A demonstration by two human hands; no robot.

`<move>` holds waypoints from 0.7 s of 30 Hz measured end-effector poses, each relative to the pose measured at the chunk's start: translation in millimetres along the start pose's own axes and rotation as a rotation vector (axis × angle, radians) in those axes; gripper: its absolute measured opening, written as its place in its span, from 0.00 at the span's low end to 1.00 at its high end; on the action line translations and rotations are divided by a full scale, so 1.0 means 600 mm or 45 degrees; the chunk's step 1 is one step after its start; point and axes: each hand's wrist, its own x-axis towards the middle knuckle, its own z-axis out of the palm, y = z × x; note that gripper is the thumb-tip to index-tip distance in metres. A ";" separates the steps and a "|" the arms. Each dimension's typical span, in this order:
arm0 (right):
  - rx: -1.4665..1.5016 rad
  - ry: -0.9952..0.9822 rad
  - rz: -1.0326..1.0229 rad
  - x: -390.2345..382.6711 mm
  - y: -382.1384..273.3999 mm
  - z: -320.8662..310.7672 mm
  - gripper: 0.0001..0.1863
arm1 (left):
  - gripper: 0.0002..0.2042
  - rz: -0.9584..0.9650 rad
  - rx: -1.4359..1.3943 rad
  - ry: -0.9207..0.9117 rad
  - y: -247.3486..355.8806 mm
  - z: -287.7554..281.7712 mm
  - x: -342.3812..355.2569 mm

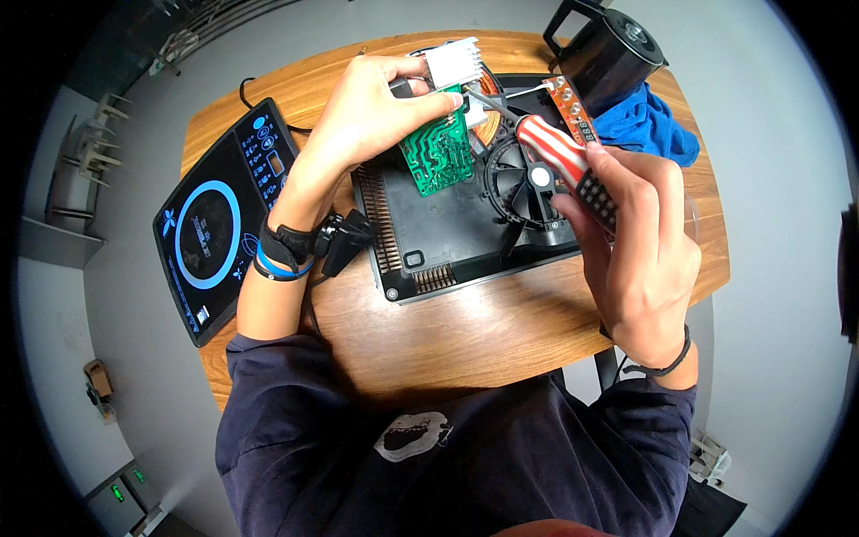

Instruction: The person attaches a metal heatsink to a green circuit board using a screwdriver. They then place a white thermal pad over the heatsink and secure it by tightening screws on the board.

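My left hand [371, 112] is closed on a green circuit board [438, 152], holding it tilted above an opened black induction cooker base [438, 237]. A silvery finned heat sink [454, 64] stands at the board's far end. In my right hand [640, 237] is a screwdriver [557, 150] with a red-and-white striped handle, its shaft pointing at the board's upper edge. Whether the tip touches a screw I cannot tell. Beneath lie a copper coil [489, 123], partly hidden, and a black fan [528, 188]. A small orange control board [570, 107] with buttons and a display sits beyond the screwdriver.
On the left of the wooden table [429, 345] lies the cooker's black glass top panel [219, 233], with a cable behind it. A dark kettle-like jug [608, 49] and a blue cloth [649, 128] stand at the far right.
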 end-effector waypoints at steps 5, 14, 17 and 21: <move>0.007 -0.100 0.113 -0.003 0.006 0.005 0.23 | 0.17 -0.031 -0.016 -0.002 -0.001 -0.006 -0.001; 0.183 0.124 -0.127 -0.006 0.030 0.024 0.22 | 0.16 -0.028 -0.033 -0.015 -0.005 -0.007 0.000; 0.050 0.223 -0.140 0.002 0.026 0.032 0.22 | 0.16 -0.030 -0.049 -0.036 -0.003 -0.008 0.000; -0.003 0.012 0.094 -0.001 0.015 0.014 0.28 | 0.16 -0.044 -0.050 -0.018 -0.002 -0.007 -0.003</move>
